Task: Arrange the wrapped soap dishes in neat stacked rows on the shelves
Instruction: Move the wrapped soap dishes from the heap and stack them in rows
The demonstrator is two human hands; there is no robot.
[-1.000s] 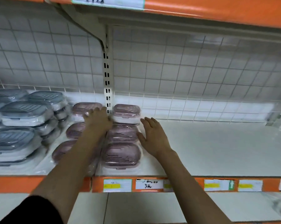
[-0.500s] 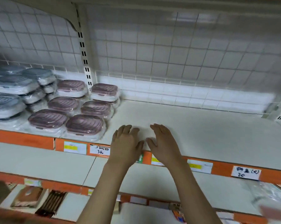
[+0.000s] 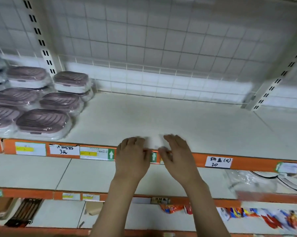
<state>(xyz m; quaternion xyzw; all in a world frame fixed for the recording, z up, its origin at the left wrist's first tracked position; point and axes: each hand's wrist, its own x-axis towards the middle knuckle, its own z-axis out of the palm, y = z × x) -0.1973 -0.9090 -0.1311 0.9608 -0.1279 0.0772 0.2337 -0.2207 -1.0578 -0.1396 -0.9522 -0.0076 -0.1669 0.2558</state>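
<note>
We see the pink wrapped soap dishes (image 3: 41, 120) stacked in two rows at the left end of the shelf (image 3: 178, 120). Well to their right, the left hand (image 3: 132, 158) and right hand (image 3: 176, 156) hover side by side over the shelf's orange front edge (image 3: 247, 162), fingers (image 3: 134, 142) loosely curled and slightly apart, holding nothing.

— How is the scene lit?
— Evenly and fairly dimly; glare is seen on the wrapped soap dishes (image 3: 40, 121).
— And sharpness?
— Motion blur is smeared over the fingertips (image 3: 137, 140) and lower right; uprights (image 3: 41, 42) are bowed by wide-angle distortion
</note>
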